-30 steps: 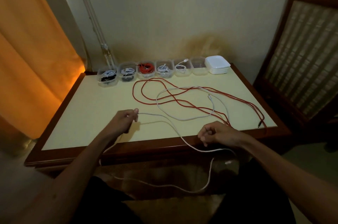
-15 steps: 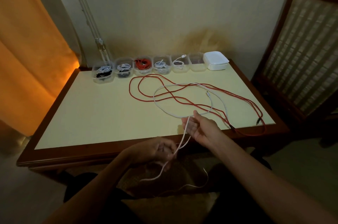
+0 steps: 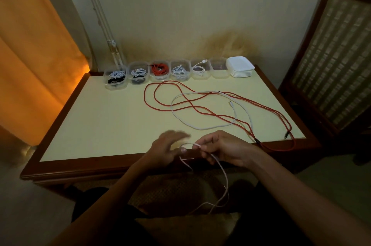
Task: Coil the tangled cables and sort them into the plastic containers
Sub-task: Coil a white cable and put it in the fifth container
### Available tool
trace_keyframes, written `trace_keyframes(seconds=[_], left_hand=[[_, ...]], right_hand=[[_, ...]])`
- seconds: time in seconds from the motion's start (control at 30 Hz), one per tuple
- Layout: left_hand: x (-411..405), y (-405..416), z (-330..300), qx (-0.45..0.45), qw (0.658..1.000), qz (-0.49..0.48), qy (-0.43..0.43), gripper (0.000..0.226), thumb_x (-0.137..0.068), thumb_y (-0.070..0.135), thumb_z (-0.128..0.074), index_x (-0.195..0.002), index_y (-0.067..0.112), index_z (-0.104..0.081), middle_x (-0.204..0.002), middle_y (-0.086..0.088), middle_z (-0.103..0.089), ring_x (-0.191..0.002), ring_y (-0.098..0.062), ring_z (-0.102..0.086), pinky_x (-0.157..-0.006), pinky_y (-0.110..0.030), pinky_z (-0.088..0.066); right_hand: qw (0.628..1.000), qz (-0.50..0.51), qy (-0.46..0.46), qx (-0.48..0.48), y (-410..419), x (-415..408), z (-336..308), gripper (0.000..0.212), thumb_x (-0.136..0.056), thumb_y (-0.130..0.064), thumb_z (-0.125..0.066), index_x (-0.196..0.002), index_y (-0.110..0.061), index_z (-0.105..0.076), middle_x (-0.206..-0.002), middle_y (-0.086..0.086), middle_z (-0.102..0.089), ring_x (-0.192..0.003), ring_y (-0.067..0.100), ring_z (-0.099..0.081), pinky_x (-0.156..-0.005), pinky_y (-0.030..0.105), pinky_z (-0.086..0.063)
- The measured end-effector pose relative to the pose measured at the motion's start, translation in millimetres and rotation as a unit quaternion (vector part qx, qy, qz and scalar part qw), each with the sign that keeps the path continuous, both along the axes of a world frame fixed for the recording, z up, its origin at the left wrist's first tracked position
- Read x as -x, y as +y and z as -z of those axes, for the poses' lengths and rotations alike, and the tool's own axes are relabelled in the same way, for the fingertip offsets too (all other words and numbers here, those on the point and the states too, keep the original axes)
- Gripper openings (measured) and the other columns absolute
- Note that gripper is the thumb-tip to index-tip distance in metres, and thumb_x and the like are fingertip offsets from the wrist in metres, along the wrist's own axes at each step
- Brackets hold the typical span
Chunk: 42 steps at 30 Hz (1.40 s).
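A thin white cable [image 3: 222, 173] hangs in loops from my hands over the table's front edge. My right hand [image 3: 224, 149] pinches one end of it between thumb and fingers. My left hand [image 3: 168, 148] is blurred, fingers spread, beside the cable's small loop; whether it holds the cable is unclear. On the table lie a long red cable [image 3: 202, 110] and another white cable [image 3: 200, 127], crossing each other. A row of clear plastic containers [image 3: 115, 77] at the back holds coiled cables; the rightmost container [image 3: 219, 70] looks empty.
A stack of white lids [image 3: 240, 66] stands at the back right of the table [image 3: 112, 125]. A wooden chair [image 3: 329, 61] is to the right, an orange curtain [image 3: 34, 49] to the left. The red cable's end droops over the front right edge.
Both hands have come together at the table's front edge. My right hand now pinches the white cable's end, and my left hand has lifted and moves fast beside it.
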State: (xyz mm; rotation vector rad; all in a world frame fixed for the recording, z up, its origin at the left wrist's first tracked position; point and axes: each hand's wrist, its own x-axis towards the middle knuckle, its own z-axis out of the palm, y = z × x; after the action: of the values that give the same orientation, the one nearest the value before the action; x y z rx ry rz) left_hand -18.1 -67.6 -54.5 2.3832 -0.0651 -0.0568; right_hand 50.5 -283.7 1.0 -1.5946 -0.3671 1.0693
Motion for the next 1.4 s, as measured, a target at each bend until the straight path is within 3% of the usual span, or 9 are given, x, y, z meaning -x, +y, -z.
trace_keyframes(seconds=[0.1,0.2,0.4,0.6,0.77,0.93,1.07,1.2,1.4], left_hand=[[4.8,-8.8,-4.8,0.164,0.984,0.029,0.058,0.021,-0.101,0.019,-0.047,-0.097,0.017,-0.068,-0.082,-0.003,-0.072,-0.085,-0.018,-0.069,-0.091,-0.039,-0.049],[9.7,-2.1,-2.9,0.230,0.971,0.021,0.055,0.025,-0.103,0.018,-0.042,-0.095,0.008,-0.064,-0.063,-0.005,-0.063,-0.069,-0.025,-0.068,-0.086,-0.037,-0.051],[9.5,1.1,-2.4,0.268,0.960,0.016,0.080,0.029,-0.104,0.020,-0.041,-0.095,0.005,-0.065,-0.057,-0.006,-0.048,-0.051,-0.020,-0.053,-0.064,-0.033,-0.047],[7.1,-12.4,-13.5,0.297,0.951,0.041,0.076,0.030,-0.104,0.017,-0.039,-0.099,-0.001,-0.063,-0.054,-0.003,-0.047,-0.048,-0.016,-0.050,-0.058,-0.026,-0.046],[9.9,-2.6,-10.0,0.269,0.960,0.009,0.084,0.029,-0.104,0.018,-0.040,-0.096,0.005,-0.065,-0.056,0.000,-0.054,-0.053,-0.017,-0.054,-0.067,-0.037,-0.044],[11.8,3.6,-7.0,0.256,0.962,-0.002,0.095,0.027,-0.103,0.016,-0.043,-0.093,0.008,-0.066,-0.057,0.001,-0.056,-0.054,-0.018,-0.057,-0.062,-0.034,-0.043],[13.2,-1.4,-16.3,0.296,0.949,0.016,0.104,0.023,-0.102,0.014,-0.045,-0.098,0.003,-0.065,-0.061,-0.001,-0.064,-0.064,-0.023,-0.065,-0.077,-0.041,-0.050],[15.0,-10.6,-31.5,0.367,0.920,0.048,0.125,0.015,-0.096,0.004,-0.053,-0.106,-0.002,-0.062,-0.098,-0.015,-0.074,-0.090,-0.023,-0.071,-0.079,-0.027,-0.053],[9.5,-32.5,-50.1,0.546,0.832,-0.009,0.094,0.029,-0.092,-0.007,-0.051,-0.116,0.003,-0.063,-0.107,-0.014,-0.073,-0.099,-0.026,-0.070,-0.080,-0.028,-0.058]], right_hand=[[0.972,0.195,0.018,-0.131,0.0,-7.8,5.8,0.028,-0.097,0.004,-0.040,-0.105,0.003,-0.068,-0.081,0.010,-0.061,-0.071,0.017,-0.058,-0.071,0.029,-0.052],[0.922,0.337,0.013,-0.190,-7.2,-25.7,16.5,0.027,-0.099,0.001,-0.041,-0.108,0.001,-0.067,-0.085,0.013,-0.061,-0.070,0.019,-0.057,-0.069,0.032,-0.051],[0.963,0.079,-0.257,-0.009,-10.6,-17.8,23.0,0.036,-0.095,-0.019,-0.061,-0.130,-0.031,-0.059,-0.113,-0.002,-0.068,-0.097,0.013,-0.067,-0.084,0.028,-0.056],[0.934,-0.022,-0.357,0.023,14.2,-7.7,27.0,0.012,-0.094,-0.020,-0.064,-0.101,-0.020,-0.074,-0.082,-0.003,-0.070,-0.081,0.014,-0.065,-0.075,0.035,-0.053],[0.903,0.213,-0.372,-0.032,7.7,-10.9,25.8,0.012,-0.095,-0.012,-0.060,-0.095,-0.015,-0.071,-0.075,-0.001,-0.066,-0.069,0.005,-0.060,-0.066,0.027,-0.051],[0.952,0.041,-0.300,-0.031,1.8,-4.2,24.3,0.019,-0.091,-0.012,-0.066,-0.107,-0.021,-0.070,-0.079,0.008,-0.068,-0.075,0.011,-0.063,-0.071,0.024,-0.051],[0.935,0.112,-0.335,-0.030,8.2,-7.2,32.2,0.013,-0.093,-0.012,-0.063,-0.091,-0.020,-0.073,-0.078,0.002,-0.068,-0.074,0.008,-0.061,-0.070,0.025,-0.051],[0.905,0.245,-0.347,-0.031,11.4,-16.6,41.1,0.018,-0.096,-0.010,-0.058,-0.088,-0.020,-0.069,-0.072,-0.002,-0.064,-0.066,0.004,-0.058,-0.065,0.021,-0.050],[0.946,0.142,-0.285,-0.061,19.3,-2.1,57.0,0.018,-0.100,-0.012,-0.052,-0.098,-0.018,-0.069,-0.079,0.014,-0.067,-0.064,0.021,-0.061,-0.059,0.036,-0.049]])
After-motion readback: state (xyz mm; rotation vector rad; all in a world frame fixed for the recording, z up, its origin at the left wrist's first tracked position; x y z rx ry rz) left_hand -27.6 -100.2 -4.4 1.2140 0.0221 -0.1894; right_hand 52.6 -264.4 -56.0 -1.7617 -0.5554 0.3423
